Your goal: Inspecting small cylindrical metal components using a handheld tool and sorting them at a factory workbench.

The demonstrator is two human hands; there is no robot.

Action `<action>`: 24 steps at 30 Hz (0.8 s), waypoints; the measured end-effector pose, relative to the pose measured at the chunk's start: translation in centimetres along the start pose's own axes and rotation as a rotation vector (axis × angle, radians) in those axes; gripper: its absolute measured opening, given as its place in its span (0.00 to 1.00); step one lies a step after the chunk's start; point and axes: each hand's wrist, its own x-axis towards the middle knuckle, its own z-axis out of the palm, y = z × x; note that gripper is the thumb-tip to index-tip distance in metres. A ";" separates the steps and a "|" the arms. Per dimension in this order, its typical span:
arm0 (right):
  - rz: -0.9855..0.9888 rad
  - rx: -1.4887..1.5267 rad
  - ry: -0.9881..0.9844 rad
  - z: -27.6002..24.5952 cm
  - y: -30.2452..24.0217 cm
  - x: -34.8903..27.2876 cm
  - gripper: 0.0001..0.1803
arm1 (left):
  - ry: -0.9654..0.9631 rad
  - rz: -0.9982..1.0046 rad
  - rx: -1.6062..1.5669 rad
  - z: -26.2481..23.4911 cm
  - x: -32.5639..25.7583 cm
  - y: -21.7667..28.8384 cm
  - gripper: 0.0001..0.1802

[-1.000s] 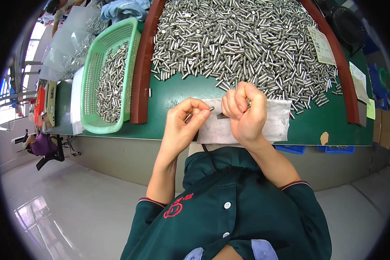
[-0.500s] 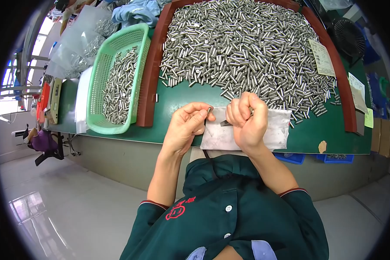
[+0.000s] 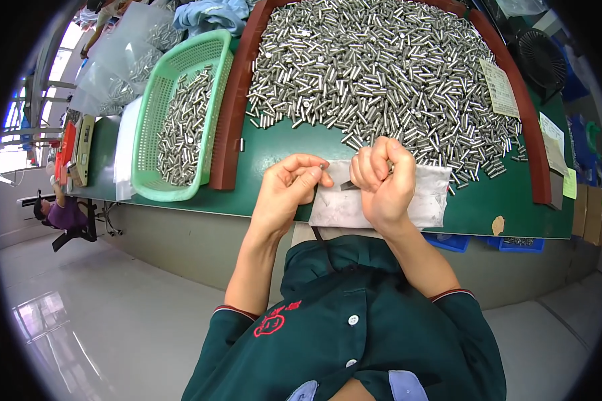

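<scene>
My left hand [image 3: 284, 190] is closed in a pinch, with the end of a small metal pin [image 3: 322, 167] showing between thumb and fingertips. Beside it, my right hand [image 3: 386, 179] makes a fist around a dark, flat-ended tool [image 3: 346, 185]. Only the tool's tip sticks out toward the left hand, and its kind is hidden. Both hands are over a stained whitish cloth [image 3: 328, 210] at the table's front edge. Beyond them spreads a large heap of short shiny metal pins [image 3: 374, 73].
Reddish-brown rails [image 3: 231, 127] border the heap. Left of them, a green plastic basket [image 3: 142, 150] holds more pins. A black fan [image 3: 538, 60] stands at the right. Blue bins [image 3: 448, 242] sit below the green table's edge [image 3: 475, 214]. Another person [image 3: 63, 210] sits far left.
My hands have barely moved; both keep their grip. The view has shifted slightly. At far left, the other person has come further into view.
</scene>
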 end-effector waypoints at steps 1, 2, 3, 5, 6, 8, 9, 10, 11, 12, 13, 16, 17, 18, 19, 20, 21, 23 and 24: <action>0.015 -0.024 -0.012 0.0 0.0 0.0 0.20 | 0.045 0.039 0.182 0.3 -0.4 0.2 0.07; 0.012 -0.030 -0.024 0.1 0.0 0.0 0.20 | 0.070 0.232 0.347 0.5 -0.5 -0.8 0.05; 0.012 -0.034 -0.020 0.1 0.0 0.1 0.20 | 0.073 0.261 0.557 0.6 -0.8 -0.6 0.05; 0.015 -0.040 -0.013 0.0 0.0 0.2 0.20 | 0.074 0.317 0.829 1.3 -1.2 -0.2 0.04; 0.015 -0.044 -0.014 0.0 0.0 0.2 0.20 | 0.072 0.309 0.827 1.4 -1.2 -0.3 0.04; 0.015 -0.041 -0.013 0.0 -0.1 0.2 0.20 | 0.064 0.433 0.970 1.6 -1.0 -0.4 0.04; 0.016 -0.041 -0.008 -0.1 -0.1 0.3 0.20 | 0.056 0.400 0.987 1.9 -1.2 0.2 0.03; 0.019 -0.043 -0.003 -0.1 -0.1 0.3 0.20 | 0.051 0.396 0.986 1.9 -1.1 0.1 0.03; 0.023 -0.045 0.002 -0.2 -0.1 0.3 0.20 | 0.066 0.406 0.943 2.0 -0.9 -0.1 0.03; 0.026 -0.043 0.004 -0.2 -0.1 0.3 0.20 | 0.087 0.415 0.903 2.0 -0.8 -0.1 0.02; 0.022 -0.046 -0.001 -0.1 -0.1 0.3 0.20 | 0.088 0.412 0.904 2.1 -0.7 -0.2 0.02; 0.021 -0.039 -0.006 0.1 -0.1 0.2 0.20 | 0.071 0.521 1.037 2.2 -0.1 -1.0 0.04; 0.024 -0.030 -0.007 0.1 -0.2 0.2 0.20 | 0.070 0.520 1.038 2.1 -0.3 -0.9 0.04; 0.021 -0.031 0.000 0.0 -0.1 0.2 0.20 | 0.102 0.468 1.104 2.2 -0.5 -0.6 0.04; 0.020 -0.035 -0.002 -0.1 -0.1 0.2 0.20 | 0.133 0.415 1.169 2.1 -0.6 -0.5 0.04; 0.019 -0.039 -0.004 -0.1 0.0 0.3 0.20 | 0.140 0.441 1.132 1.8 -0.5 -0.8 0.06; 0.018 -0.043 0.001 -0.1 -0.1 0.3 0.20 | 0.137 0.439 1.132 1.7 -0.5 -0.7 0.06; 0.019 -0.025 0.002 -0.2 -0.2 0.3 0.20 | 0.053 0.404 1.116 1.6 -0.7 -0.4 0.07; 0.022 -0.005 -0.005 -0.2 -0.2 0.3 0.20 | 0.055 0.402 1.117 1.5 -0.7 -0.5 0.07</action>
